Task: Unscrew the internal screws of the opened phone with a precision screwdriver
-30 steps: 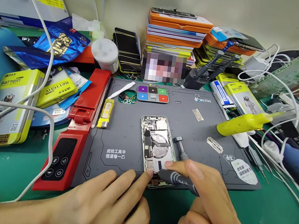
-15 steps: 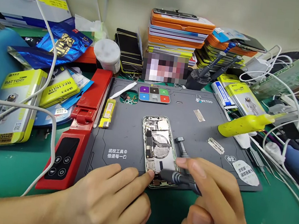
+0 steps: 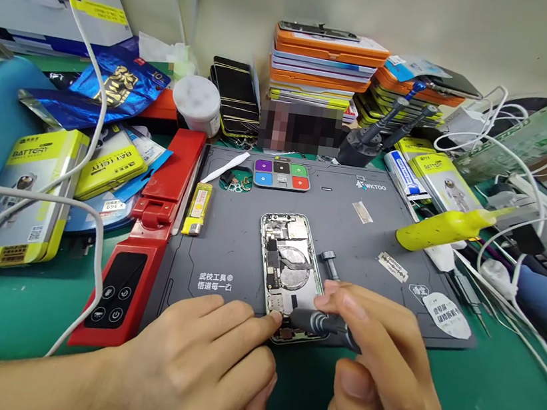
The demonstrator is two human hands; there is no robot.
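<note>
An opened phone [image 3: 294, 298] lies on the grey mat, its inner parts and round coil exposed. My left hand [image 3: 213, 358] rests at its lower left, index fingertip pressed on the phone's bottom part and the other fingers curled in. In my right hand [image 3: 382, 374] is a dark grey screwdriver [image 3: 321, 321], held between thumb and fingers across the phone's lower end. I cannot make out its tip. Just beyond those fingers, a second grey screwdriver [image 3: 329, 259] lies by the phone's right edge.
A red folding device [image 3: 159, 213] and a small yellow-wrapped piece [image 3: 198, 208] flank the mat's left side. A coloured square pad [image 3: 282, 175] sits at the back. On the right are a razor blade [image 3: 393, 268], a yellow bottle [image 3: 436, 230] and loose white cables [image 3: 540, 361].
My right hand and the screwdriver have shifted slightly to the left and turned a little. My left hand keeps its place on the phone. The camera view has moved slightly.
</note>
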